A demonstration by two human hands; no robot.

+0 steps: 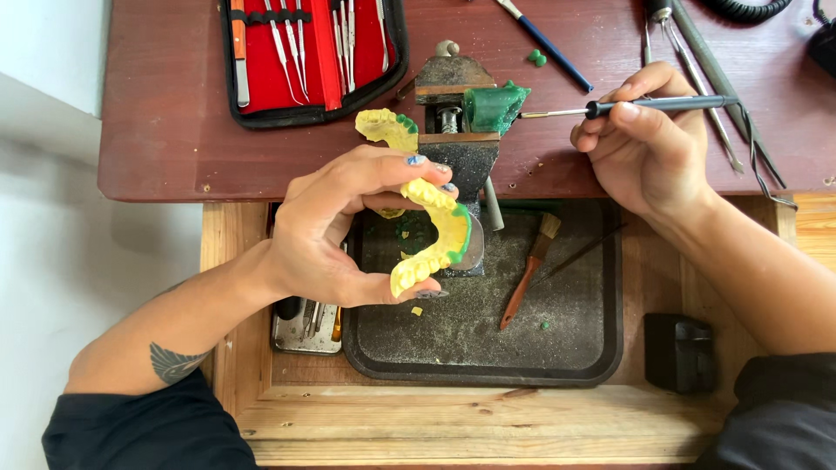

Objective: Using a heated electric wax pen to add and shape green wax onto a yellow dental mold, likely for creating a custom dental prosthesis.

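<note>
Yellow dental cast [435, 235], horseshoe arch of moulded teeth edged with green wax, pinched between curled left hand [335, 231] fingers and thumb above dark tray [488, 348]; right hand [644, 144], at two o'clock, closed around slim carving tool [662, 104], tip toward green wax block [492, 104] in vise [457, 130] on desk [174, 122]

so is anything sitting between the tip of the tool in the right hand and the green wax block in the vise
Nothing visible: the carving tool held in the right hand has its tip right at the green wax block clamped in the vise. The left hand holds the yellow dental model lower down, clear of it.
</note>
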